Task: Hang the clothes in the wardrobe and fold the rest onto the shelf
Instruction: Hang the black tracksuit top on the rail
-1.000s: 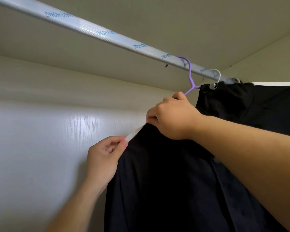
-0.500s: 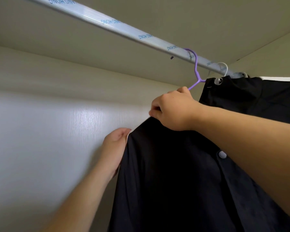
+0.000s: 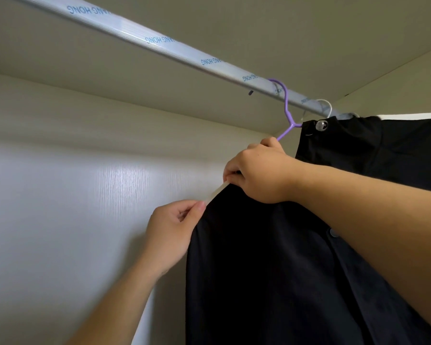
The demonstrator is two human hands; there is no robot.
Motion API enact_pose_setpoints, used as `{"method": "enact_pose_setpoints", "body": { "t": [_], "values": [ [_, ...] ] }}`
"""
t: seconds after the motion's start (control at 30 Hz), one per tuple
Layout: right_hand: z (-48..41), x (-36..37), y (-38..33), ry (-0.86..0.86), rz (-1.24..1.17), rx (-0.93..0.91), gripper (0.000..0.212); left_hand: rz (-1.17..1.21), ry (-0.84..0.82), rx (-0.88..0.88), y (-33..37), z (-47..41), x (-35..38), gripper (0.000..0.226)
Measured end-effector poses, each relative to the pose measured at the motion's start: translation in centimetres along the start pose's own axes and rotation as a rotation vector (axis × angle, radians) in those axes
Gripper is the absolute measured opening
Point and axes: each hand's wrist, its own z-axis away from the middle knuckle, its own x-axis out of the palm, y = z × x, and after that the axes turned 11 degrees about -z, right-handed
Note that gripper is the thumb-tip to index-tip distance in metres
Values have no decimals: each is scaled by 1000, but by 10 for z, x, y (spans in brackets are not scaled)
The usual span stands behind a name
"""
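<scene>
**Black shirt on a purple hanger at the rail**

Black shirt (image 3: 271, 270) hangs from a purple hanger (image 3: 285, 105) hooked over the wardrobe rail (image 3: 159, 43), near its right end. The right hand (image 3: 259, 173) is closed on the shirt's shoulder just below the hook. The left hand (image 3: 174, 227) pinches the pale hanger tip poking from the shoulder. Another black garment (image 3: 383, 150) hangs just beside it, toward the rail's right end.

2 hands: left hand (image 3: 172, 227), right hand (image 3: 256, 173). 2 black garments: front one (image 3: 259, 270), rear one (image 3: 383, 145). 2 hanger hooks visible: purple hanger (image 3: 285, 105), white hanger (image 3: 325, 105). 1 rail (image 3: 159, 43). 2 buttons seen: (image 3: 321, 125), (image 3: 334, 232).
</scene>
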Motion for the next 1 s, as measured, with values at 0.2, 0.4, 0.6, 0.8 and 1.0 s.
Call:
{"method": "enact_pose_setpoints", "body": {
  "t": [0.2, 0.4, 0.6, 0.8, 1.0],
  "values": [
    [13, -4, -2, 94, 69, -67, 28, -315, 17, 21, 13, -7, 6, 33],
    [65, -41, 36, 778, 240, 51, 27, -375, 112, 131, 54, -31, 32, 29],
    [117, -73, 97, 634, 193, 592, 34, -367, 155, 55, 75, -58, 47, 38],
    [127, -75, 99, 336, -5, 636, 41, -381, 251, -17, 85, -55, 53, 34],
    [126, -78, 107, 300, -106, 563, 28, -376, 292, 10, 86, -53, 56, 26]
  ]
}}
